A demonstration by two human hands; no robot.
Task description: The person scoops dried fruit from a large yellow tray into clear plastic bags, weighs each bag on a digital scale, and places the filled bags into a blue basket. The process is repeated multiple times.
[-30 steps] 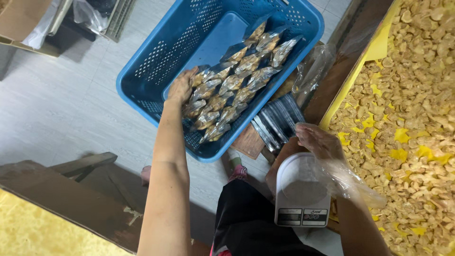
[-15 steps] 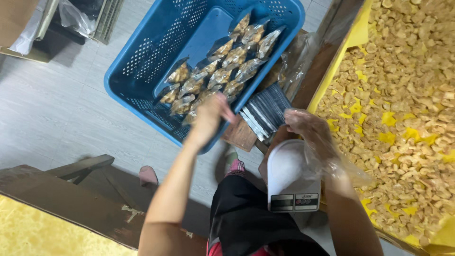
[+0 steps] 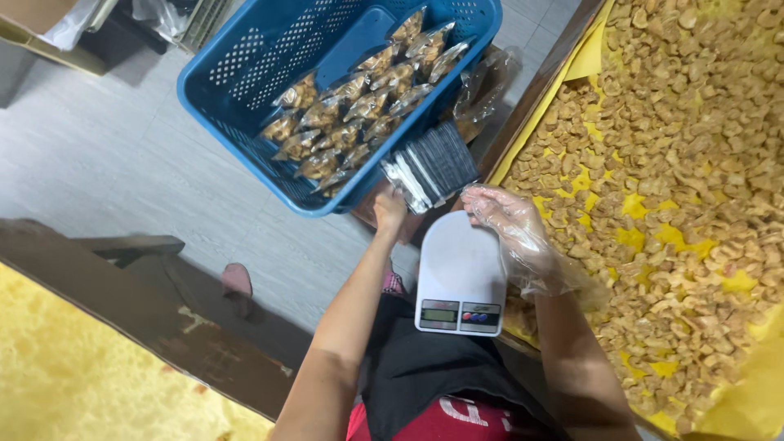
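While the left hand (image 3: 390,208) grips the stack of empty pouches (image 3: 431,166), the gloved right hand (image 3: 508,224) hovers half-open, empty, over the scale (image 3: 460,273).

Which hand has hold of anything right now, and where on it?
Left hand pinches the near end of the silver empty-pouch stack; gloved right hand holds nothing.

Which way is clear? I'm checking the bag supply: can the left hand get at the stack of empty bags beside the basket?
Probably yes: the left hand already sits at the stack of empty bags, with nothing between them.
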